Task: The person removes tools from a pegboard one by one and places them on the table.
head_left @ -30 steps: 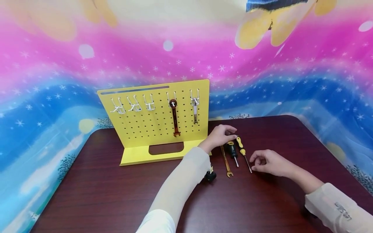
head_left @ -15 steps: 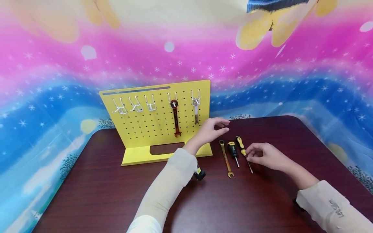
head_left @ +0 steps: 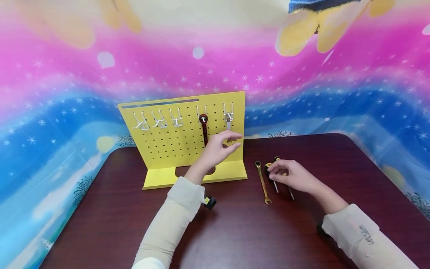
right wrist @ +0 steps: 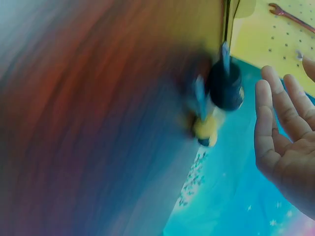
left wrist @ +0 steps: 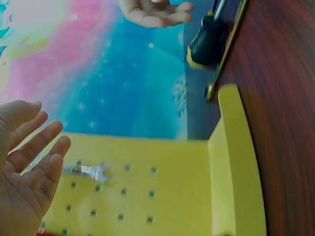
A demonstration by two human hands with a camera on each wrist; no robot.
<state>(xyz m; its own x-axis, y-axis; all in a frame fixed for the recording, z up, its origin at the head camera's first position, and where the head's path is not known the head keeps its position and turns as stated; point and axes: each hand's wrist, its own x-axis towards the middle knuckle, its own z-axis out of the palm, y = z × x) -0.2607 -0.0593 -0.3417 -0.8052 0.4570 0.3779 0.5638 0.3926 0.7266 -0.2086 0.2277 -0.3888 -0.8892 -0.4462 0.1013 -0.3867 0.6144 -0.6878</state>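
My left hand hovers before the right part of the yellow pegboard, fingers relaxed and holding nothing. It partly hides a reddish ratchet wrench and a small silver wrench, both hanging on hooks. Over the tools on the table is my right hand, empty, its fingers loosely bent in the right wrist view. Beneath it lie a short black-and-yellow screwdriver and a longer yellow-and-black screwdriver, largely covered in the head view. Left of them lies a gold combination wrench.
Three white double hooks on the pegboard's left carry nothing. The board's foot stands on the dark red-brown table. A patterned cloth hangs behind. A black wrist-worn device shows under the left sleeve.
My left hand has moved left, from over the tools to in front of the pegboard. My right hand has moved left, from beside the longer screwdriver to over both screwdrivers.
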